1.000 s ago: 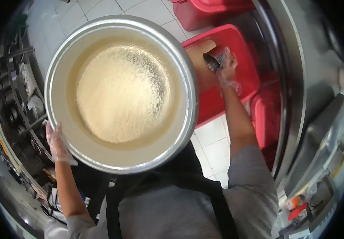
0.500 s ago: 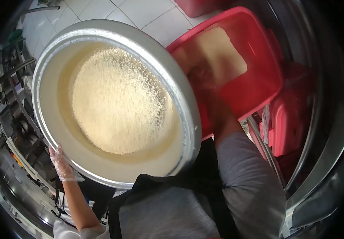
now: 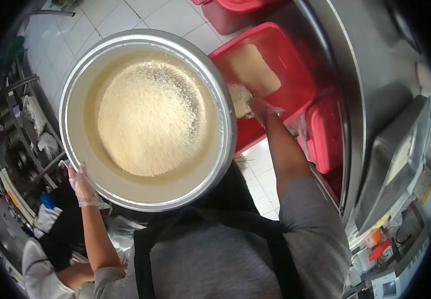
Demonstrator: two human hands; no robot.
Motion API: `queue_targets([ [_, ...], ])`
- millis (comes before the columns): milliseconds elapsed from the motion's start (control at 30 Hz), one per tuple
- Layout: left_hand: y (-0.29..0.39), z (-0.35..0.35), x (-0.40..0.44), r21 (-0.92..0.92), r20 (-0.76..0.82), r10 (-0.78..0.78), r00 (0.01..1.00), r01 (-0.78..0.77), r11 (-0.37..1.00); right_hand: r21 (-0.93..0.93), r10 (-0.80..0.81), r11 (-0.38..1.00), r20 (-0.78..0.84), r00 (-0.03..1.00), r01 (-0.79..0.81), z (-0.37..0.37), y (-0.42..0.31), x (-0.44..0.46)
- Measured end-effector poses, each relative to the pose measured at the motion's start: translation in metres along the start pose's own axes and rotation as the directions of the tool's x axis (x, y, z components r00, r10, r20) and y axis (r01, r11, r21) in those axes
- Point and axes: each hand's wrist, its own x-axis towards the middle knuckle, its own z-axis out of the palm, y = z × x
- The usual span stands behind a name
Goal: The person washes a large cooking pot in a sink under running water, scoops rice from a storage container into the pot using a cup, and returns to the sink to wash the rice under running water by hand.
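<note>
A large round metal pot (image 3: pixel 224 112) stands in front of me, with a broad mound of pale rice grains (image 3: pixel 140 124) inside. My left hand (image 3: pixel 81 187), in a clear plastic glove, grips the pot's near-left rim. To the right, a red plastic bin (image 3: pixel 295 74) holds a flat layer of rice (image 3: pixel 253 67) toward its far side. Over this bin, beside the pot's right rim, my gloved right hand (image 3: pixel 261 108) is closed on a small scoop (image 3: pixel 239 101) heaped with rice. Most of the scoop's body is hidden by its load.
Another red bin (image 3: pixel 235 12) stands farther off, and a red lidded box (image 3: pixel 325 132) sits to the right. A steel counter (image 3: pixel 355 74) runs along the right side. A metal shelf rack (image 3: pixel 11 117) is at left. A co-worker's white sleeve (image 3: pixel 41 264) shows at lower left.
My right hand has come up and back from deep in the red bin, now with a heaped scoop showing. The pot appears more level, and my left hand stays on its rim.
</note>
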Motion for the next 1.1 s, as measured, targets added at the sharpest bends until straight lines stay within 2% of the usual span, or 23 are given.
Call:
queue_targets([
  [100,-0.003,-0.001,-0.001,-0.028,0.0,-0.018,1.0,0.018,0.999,0.096,0.056,0.994,-0.113,0.992,-0.046,-0.041,0.021,-0.007],
  [167,-0.008,-0.001,-0.002,-0.054,0.015,-0.017,1.0,0.018,0.998,0.288,0.092,0.957,-0.17,0.981,-0.039,-0.054,-0.007,-0.046],
  [233,-0.021,-0.007,0.001,-0.089,0.056,0.018,0.998,-0.013,0.996,0.428,0.106,0.904,-0.231,0.967,0.003,-0.052,-0.082,-0.118],
  [333,-0.024,-0.003,-0.002,-0.175,0.078,-0.024,0.997,0.038,0.984,0.401,0.107,0.913,-0.4,0.91,0.069,-0.031,-0.158,-0.196],
  [400,-0.023,-0.002,-0.005,-0.132,0.049,-0.035,0.998,0.041,0.99,0.341,-0.054,0.905,-0.502,0.863,0.255,-0.003,-0.207,-0.237],
  [467,-0.019,0.003,-0.011,-0.131,0.039,-0.048,0.998,0.053,0.99,0.314,-0.279,0.796,-0.568,0.775,0.517,0.026,-0.235,-0.263],
  [500,-0.02,0.004,-0.014,-0.168,0.027,-0.049,0.998,0.053,0.984,0.374,-0.255,0.757,-0.585,0.77,0.535,0.048,-0.26,-0.28],
  [533,-0.034,0.0,-0.009,-0.238,0.047,-0.003,0.999,0.014,0.971,0.213,-0.485,0.679,-0.588,0.647,0.703,0.062,-0.257,-0.278],
  [567,-0.037,0.0,-0.009,-0.269,0.054,-0.037,0.998,0.05,0.962,-0.106,-0.663,0.625,-0.595,0.454,0.774,0.07,-0.256,-0.274],
  [600,-0.035,0.003,-0.01,-0.317,0.065,-0.018,0.998,0.038,0.948,-0.416,-0.796,0.51,-0.56,0.23,0.753,0.078,-0.256,-0.27],
  [633,-0.036,0.007,-0.005,-0.339,0.052,-0.062,0.997,0.076,0.938,-0.534,-0.817,0.454,-0.568,0.095,0.713,0.099,-0.275,-0.277],
  [667,-0.037,0.008,-0.005,-0.324,0.086,-0.045,0.995,0.071,0.943,-0.563,-0.883,0.246,-0.465,-0.056,0.789,0.103,-0.285,-0.275],
  [700,-0.037,0.011,-0.007,-0.385,0.087,-0.034,0.996,0.065,0.92,-0.248,-0.812,0.28,-0.577,0.091,0.927,0.102,-0.295,-0.281],
  [733,-0.039,0.016,-0.008,-0.445,0.089,-0.021,0.996,0.058,0.894,0.143,-0.703,0.195,-0.669,0.24,0.97,0.102,-0.306,-0.287],
  [767,-0.039,0.019,-0.009,-0.501,0.091,-0.007,0.996,0.052,0.864,0.438,-0.571,0.029,-0.731,0.374,0.899,0.102,-0.316,-0.292],
  [800,-0.035,0.025,-0.01,-0.443,0.1,-0.02,0.995,0.062,0.895,0.476,-0.526,-0.008,-0.75,0.401,0.879,0.101,-0.329,-0.291],
  [867,-0.023,0.026,-0.013,-0.316,0.116,-0.051,0.992,0.086,0.945,0.305,-0.591,0.137,-0.738,0.324,0.943,0.107,-0.35,-0.294],
  [900,-0.02,0.026,-0.013,-0.319,0.099,-0.056,0.994,0.085,0.944,0.042,-0.692,0.251,-0.691,0.21,0.967,0.11,-0.359,-0.292],
  [933,-0.018,0.027,-0.013,-0.323,0.083,-0.059,0.995,0.083,0.943,-0.222,-0.791,0.283,-0.604,0.096,0.933,0.11,-0.369,-0.286],
  [967,-0.018,0.029,-0.013,-0.326,0.07,-0.062,0.996,0.081,0.942,-0.399,-0.854,0.268,-0.52,0.024,0.877,0.111,-0.377,-0.278],
  [1100,-0.023,0.024,-0.016,-0.285,0.071,-0.053,0.996,0.071,0.956,-0.52,-0.922,0.17,-0.383,-0.05,0.837,0.136,-0.385,-0.276],
])
